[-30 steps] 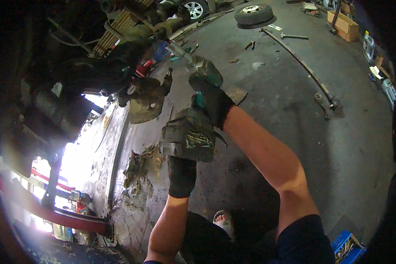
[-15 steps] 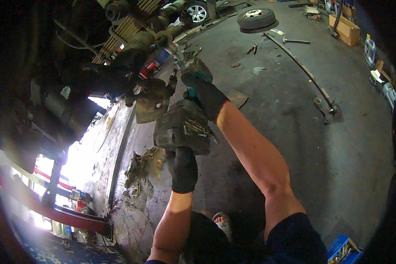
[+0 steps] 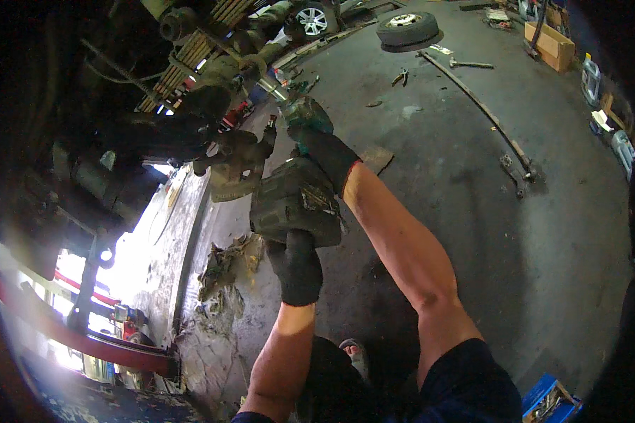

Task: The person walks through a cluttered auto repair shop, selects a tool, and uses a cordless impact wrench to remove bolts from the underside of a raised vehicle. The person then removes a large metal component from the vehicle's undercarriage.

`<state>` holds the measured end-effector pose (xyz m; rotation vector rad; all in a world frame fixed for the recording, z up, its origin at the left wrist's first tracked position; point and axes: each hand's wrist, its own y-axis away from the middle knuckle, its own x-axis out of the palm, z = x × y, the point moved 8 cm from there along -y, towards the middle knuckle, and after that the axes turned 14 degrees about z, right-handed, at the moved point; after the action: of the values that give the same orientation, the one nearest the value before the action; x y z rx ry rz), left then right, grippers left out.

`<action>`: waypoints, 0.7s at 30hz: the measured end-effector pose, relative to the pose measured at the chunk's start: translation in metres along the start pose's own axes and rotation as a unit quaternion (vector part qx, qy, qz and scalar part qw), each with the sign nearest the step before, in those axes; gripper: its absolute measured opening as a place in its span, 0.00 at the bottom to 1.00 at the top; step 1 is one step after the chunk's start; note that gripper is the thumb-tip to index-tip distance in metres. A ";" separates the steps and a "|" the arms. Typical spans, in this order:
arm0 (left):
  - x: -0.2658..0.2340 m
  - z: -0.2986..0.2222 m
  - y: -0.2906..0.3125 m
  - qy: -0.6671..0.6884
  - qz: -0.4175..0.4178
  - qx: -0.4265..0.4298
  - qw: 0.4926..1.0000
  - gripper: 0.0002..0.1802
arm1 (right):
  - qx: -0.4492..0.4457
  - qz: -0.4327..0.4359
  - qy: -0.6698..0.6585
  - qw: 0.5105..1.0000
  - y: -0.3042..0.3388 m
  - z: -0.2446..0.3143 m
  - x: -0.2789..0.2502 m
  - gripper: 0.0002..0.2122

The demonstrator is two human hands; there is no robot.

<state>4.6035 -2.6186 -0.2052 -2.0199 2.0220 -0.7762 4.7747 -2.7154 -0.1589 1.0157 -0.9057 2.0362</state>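
Both my hands wear dark work gloves and hold one cordless impact wrench. My right hand is wrapped round its handle just below the teal-and-dark head. Underneath, my left hand supports the bulky battery base, its fingers partly hidden by it. A silvery socket or extension runs from the tool's nose up and left to the greasy vehicle underside; where it meets the part is too dark to make out. Left of the battery hangs a brown metal part like a brake caliper.
Leaf springs and dark axle parts crowd the upper left. On the floor lie a tyre, pliers, a hammer and a long metal bar. A cardboard box stands far right; a blue toolbox is at lower right.
The wrench head and my right hand have shifted slightly left in view. My left hand has moved slightly right and up under the battery. Both keep their hold.
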 end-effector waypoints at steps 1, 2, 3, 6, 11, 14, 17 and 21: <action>0.000 0.000 0.000 -0.008 0.003 0.000 1.000 0.22 | 0.007 -0.004 0.001 1.000 0.002 -0.003 -0.003 0.11; 0.000 0.001 0.000 -0.016 0.008 0.001 1.000 0.22 | 0.014 -0.005 0.001 1.000 0.004 -0.005 -0.006 0.11; 0.001 0.001 0.001 -0.008 0.021 0.008 1.000 0.22 | 0.023 -0.008 0.002 1.000 0.006 -0.008 -0.009 0.11; 0.003 -0.002 0.002 -0.110 0.059 0.003 0.992 0.21 | 0.039 -0.009 0.001 0.999 0.010 -0.017 -0.016 0.10; 0.000 0.001 0.006 -0.102 0.039 -0.013 0.994 0.20 | 0.060 -0.006 0.004 0.998 0.010 -0.024 -0.020 0.10; 0.001 0.003 0.006 -0.080 0.030 -0.015 0.996 0.20 | 0.064 -0.005 0.005 0.998 0.009 -0.025 -0.020 0.10; -0.001 0.004 0.006 -0.075 0.034 -0.022 0.996 0.20 | 0.068 -0.002 0.002 0.998 0.008 -0.026 -0.020 0.10; -0.006 0.007 0.009 -0.034 0.070 -0.018 0.997 0.19 | 0.072 -0.002 0.004 0.997 0.007 -0.028 -0.022 0.10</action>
<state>4.5998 -2.6148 -0.2168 -1.8713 2.1262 -0.6396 4.7692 -2.7018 -0.1924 1.0830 -0.7612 2.1251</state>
